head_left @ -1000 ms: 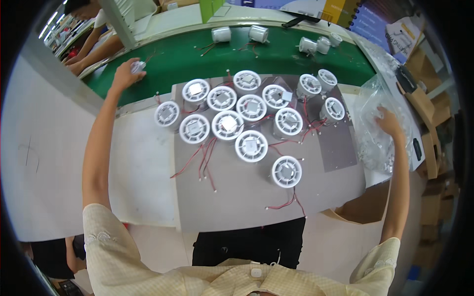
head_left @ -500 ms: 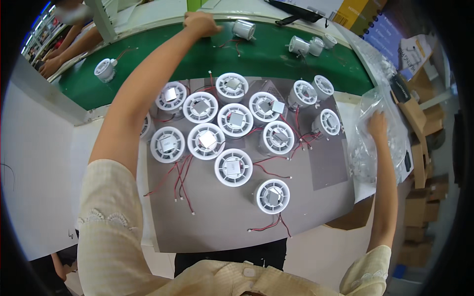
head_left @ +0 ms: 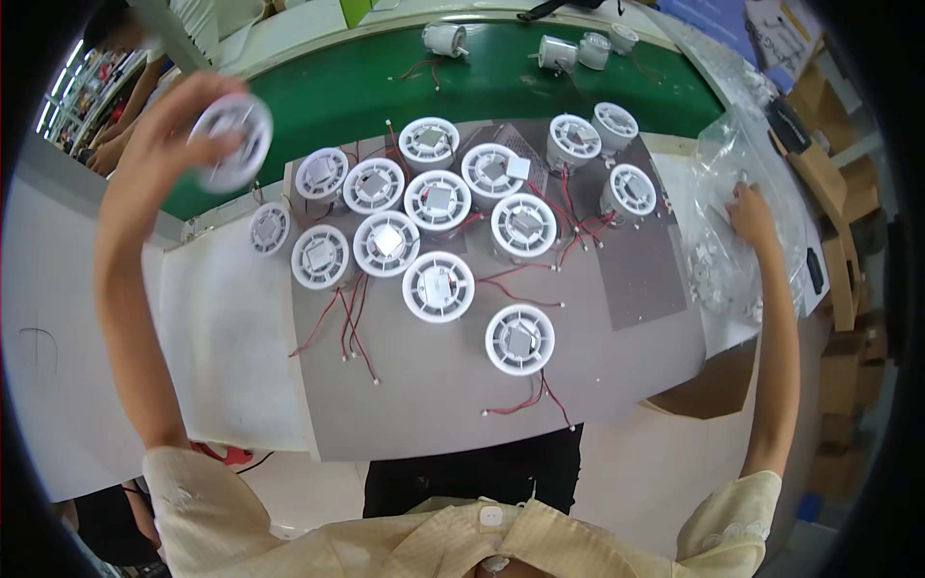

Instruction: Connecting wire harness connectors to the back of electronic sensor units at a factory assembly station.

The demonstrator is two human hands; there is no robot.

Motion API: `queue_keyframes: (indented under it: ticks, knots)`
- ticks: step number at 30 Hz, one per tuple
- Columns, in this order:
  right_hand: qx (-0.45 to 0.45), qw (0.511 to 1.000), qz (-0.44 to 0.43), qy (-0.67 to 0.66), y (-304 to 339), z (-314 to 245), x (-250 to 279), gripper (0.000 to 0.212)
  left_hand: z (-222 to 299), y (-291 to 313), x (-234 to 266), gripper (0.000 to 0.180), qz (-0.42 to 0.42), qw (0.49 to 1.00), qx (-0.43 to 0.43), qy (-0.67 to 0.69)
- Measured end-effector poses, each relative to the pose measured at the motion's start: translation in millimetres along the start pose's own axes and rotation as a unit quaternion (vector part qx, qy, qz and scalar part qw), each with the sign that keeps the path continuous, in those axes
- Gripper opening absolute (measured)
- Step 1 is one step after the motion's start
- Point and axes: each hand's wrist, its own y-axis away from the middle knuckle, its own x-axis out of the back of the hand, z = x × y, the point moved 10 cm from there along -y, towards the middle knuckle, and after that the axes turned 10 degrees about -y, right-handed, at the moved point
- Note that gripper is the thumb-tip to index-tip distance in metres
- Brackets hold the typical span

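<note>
My left hand (head_left: 171, 130), raised at the upper left and smeared by motion, grips a round white housing (head_left: 252, 143) with a spoked rim. Several similar white housings (head_left: 438, 200) stand on the grey mat (head_left: 405, 405). Most carry a square silvery plate in the middle, and red and black wires with small white plugs trail from many. At the right, my right hand (head_left: 753, 217) reaches into a clear plastic bag (head_left: 713, 246) of small white pieces. Its fingers are pinched together; what they hold is too small to make out.
On the green belt (head_left: 337, 87) beyond the mat lie more white housings (head_left: 557, 55) on their sides. Open cardboard boxes (head_left: 843, 260) stand at the far right. A black object (head_left: 815, 272) rests beside the bag. Another person's arm (head_left: 120, 120) shows at the upper left.
My left hand has swung left and toward me from the belt's far edge, now with a housing in it. The housing at the belt's left end is gone from there. My right hand stays at the bag.
</note>
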Motion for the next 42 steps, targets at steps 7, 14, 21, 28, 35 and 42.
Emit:
queue_keyframes:
  ticks: [7,14,21,28,35,42]
  knots:
    - [0.049,0.993,0.108,-0.025,50,-58,70,0.024,41,187,-116,0.036,-0.123,0.943,0.084,0.298]
    - [0.183,0.851,0.071,-0.487,198,-236,130,0.032,5,210,-119,0.027,-0.015,0.992,0.083,0.098]
    - [0.171,0.665,-0.012,-0.727,265,-316,114,0.035,63,202,-96,0.041,0.032,0.954,-0.172,-0.243]
    - [0.281,0.759,0.012,-0.587,284,-351,136,0.036,56,194,-132,0.032,-0.184,0.876,-0.338,-0.290]
    - [0.230,0.770,-0.067,-0.591,299,-354,98,0.032,39,195,-116,0.034,-0.268,0.876,-0.322,-0.238]
    - [0.215,0.788,-0.133,-0.561,309,-351,79,0.030,22,196,-110,0.022,-0.189,0.889,-0.306,-0.283]
